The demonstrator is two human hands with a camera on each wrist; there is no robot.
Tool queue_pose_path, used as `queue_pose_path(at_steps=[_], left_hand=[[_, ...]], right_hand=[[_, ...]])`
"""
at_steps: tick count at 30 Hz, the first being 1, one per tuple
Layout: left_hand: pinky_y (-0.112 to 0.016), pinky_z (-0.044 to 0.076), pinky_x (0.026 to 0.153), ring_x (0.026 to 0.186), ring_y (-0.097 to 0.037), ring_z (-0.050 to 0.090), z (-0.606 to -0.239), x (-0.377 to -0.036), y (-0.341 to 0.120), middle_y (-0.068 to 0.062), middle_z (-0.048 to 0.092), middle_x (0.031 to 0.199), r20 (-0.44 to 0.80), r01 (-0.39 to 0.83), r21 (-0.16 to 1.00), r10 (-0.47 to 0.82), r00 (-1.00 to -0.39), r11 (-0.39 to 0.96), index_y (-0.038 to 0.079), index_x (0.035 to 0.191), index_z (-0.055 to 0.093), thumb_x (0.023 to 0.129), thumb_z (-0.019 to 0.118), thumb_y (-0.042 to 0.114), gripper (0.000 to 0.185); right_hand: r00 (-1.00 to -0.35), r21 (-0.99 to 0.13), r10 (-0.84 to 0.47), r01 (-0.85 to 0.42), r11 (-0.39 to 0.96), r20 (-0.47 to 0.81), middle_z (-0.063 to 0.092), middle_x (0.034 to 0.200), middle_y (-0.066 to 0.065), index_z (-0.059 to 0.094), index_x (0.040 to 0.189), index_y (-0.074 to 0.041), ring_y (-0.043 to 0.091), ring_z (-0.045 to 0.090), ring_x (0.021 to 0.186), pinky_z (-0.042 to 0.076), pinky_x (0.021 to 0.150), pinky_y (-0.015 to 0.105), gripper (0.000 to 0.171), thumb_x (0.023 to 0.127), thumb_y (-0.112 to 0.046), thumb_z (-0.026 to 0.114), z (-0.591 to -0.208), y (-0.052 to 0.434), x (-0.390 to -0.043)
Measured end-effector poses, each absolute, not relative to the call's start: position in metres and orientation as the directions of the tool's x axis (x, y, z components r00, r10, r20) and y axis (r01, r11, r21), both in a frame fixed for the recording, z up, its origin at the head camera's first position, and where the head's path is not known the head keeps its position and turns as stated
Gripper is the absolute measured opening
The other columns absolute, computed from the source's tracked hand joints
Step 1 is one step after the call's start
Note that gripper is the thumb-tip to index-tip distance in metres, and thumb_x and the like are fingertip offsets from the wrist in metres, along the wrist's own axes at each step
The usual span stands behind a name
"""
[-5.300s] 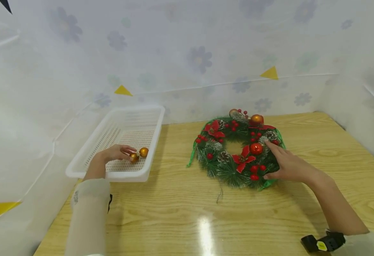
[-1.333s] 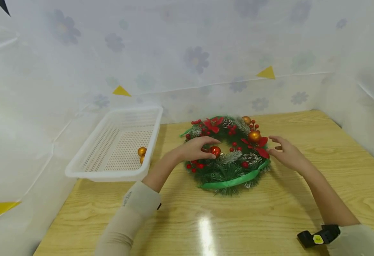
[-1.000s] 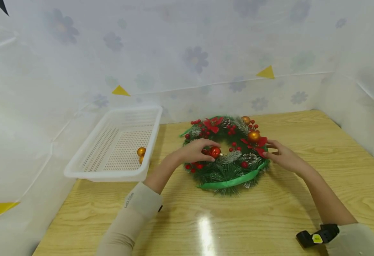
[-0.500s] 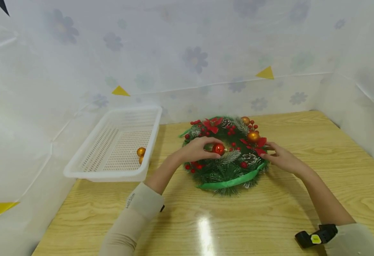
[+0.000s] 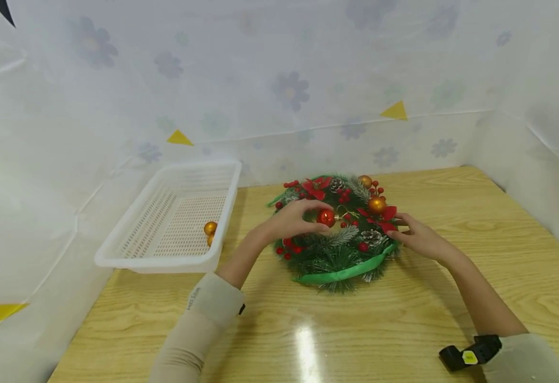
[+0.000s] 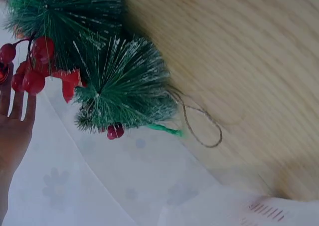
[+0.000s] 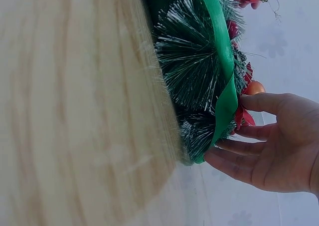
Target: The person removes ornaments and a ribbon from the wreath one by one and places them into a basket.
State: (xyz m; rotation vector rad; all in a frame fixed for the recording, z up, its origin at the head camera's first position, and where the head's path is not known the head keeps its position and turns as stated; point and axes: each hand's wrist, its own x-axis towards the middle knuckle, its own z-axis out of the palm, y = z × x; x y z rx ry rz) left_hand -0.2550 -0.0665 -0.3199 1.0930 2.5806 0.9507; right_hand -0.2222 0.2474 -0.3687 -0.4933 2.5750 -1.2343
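A green Christmas wreath [image 5: 336, 250] with red berries, pine cones, poinsettias and gold balls lies flat on the wooden table [image 5: 308, 330]. My left hand [image 5: 315, 218] reaches over the wreath's left side and pinches a red ball ornament [image 5: 326, 217] near the centre hole, a thin wire trailing from it. My right hand [image 5: 400, 227] rests with fairly straight fingers against the wreath's right edge; in the right wrist view the right hand [image 7: 249, 146] touches the green ribbon [image 7: 219, 61]. In the left wrist view the wreath [image 6: 109, 81] and straight fingertips [image 6: 20, 104] show.
A white perforated plastic basket [image 5: 116, 255] stands at the left against the wall, with two gold balls [image 5: 210, 229] in its near right corner. A twine loop [image 6: 202, 128] sticks out from the wreath's far side. Covered walls close in the back and both sides.
Since 5.3 s ago my left hand left the basket and took the red ball; the wreath has been turned. In the last half second the ball has risen slightly. My right hand settled on the wreath's edge.
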Motion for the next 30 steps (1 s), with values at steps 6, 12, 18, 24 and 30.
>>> queue_pose_path(at_steps=[6, 12, 18, 24, 30], left_hand=[[-0.038, 0.041, 0.091, 0.115, -0.014, 0.046, -0.31, -0.257, -0.08, -0.002, 0.051, 0.127, 0.106, 0.579, 0.637, 0.687, -0.719, 0.509, 0.013, 0.133, 0.049, 0.087, 0.064, 0.032, 0.052], [-0.044, 0.037, 0.094, 0.117, -0.018, 0.044, -0.295, -0.256, -0.101, -0.006, 0.049, 0.128, 0.152, 0.568, 0.664, 0.656, -0.74, 0.486, 0.007, 0.133, 0.046, 0.088, 0.065, 0.024, 0.052], [-0.036, 0.031, 0.098, 0.114, -0.019, 0.045, -0.281, -0.257, -0.133, -0.006, 0.052, 0.121, 0.177, 0.523, 0.688, 0.583, -0.793, 0.503, 0.004, 0.126, 0.048, 0.087, 0.065, 0.022, 0.046], [-0.038, 0.032, 0.098, 0.117, -0.023, 0.043, -0.268, -0.255, -0.173, -0.007, 0.053, 0.122, 0.198, 0.486, 0.638, 0.483, -0.853, 0.597, 0.006, 0.122, 0.053, 0.086, 0.066, 0.025, 0.042], [-0.043, 0.03, 0.1, 0.121, -0.03, 0.039, -0.259, -0.248, -0.214, -0.016, 0.049, 0.127, 0.194, 0.404, 0.651, 0.375, -0.907, 0.642, -0.001, 0.124, 0.052, 0.088, 0.065, 0.02, 0.044]], right_hand=[[-0.91, -0.786, -0.407, -0.194, 0.587, -0.079, 0.022, 0.136, 0.037, 0.011, 0.14, 0.012, 0.055, 0.031, 0.117, 0.042, 0.084, 0.054, 0.066, 0.099, -0.027, 0.045, -0.367, 0.246, -0.221], [-0.911, -0.781, -0.405, -0.194, 0.594, -0.082, 0.022, 0.136, 0.037, 0.011, 0.14, 0.012, 0.055, 0.03, 0.117, 0.042, 0.084, 0.055, 0.066, 0.099, -0.026, 0.044, -0.365, 0.245, -0.22], [-0.911, -0.783, -0.405, -0.193, 0.592, -0.081, 0.021, 0.136, 0.038, 0.01, 0.14, 0.013, 0.055, 0.031, 0.116, 0.042, 0.084, 0.054, 0.066, 0.099, -0.027, 0.044, -0.367, 0.245, -0.221], [-0.91, -0.778, -0.407, -0.198, 0.596, -0.08, 0.024, 0.134, 0.039, 0.01, 0.139, 0.014, 0.055, 0.035, 0.113, 0.044, 0.082, 0.051, 0.067, 0.099, -0.027, 0.044, -0.368, 0.244, -0.222], [-0.911, -0.78, -0.403, -0.187, 0.597, -0.089, 0.023, 0.135, 0.039, 0.009, 0.14, 0.013, 0.055, 0.034, 0.115, 0.044, 0.083, 0.052, 0.067, 0.099, -0.027, 0.044, -0.367, 0.245, -0.222]])
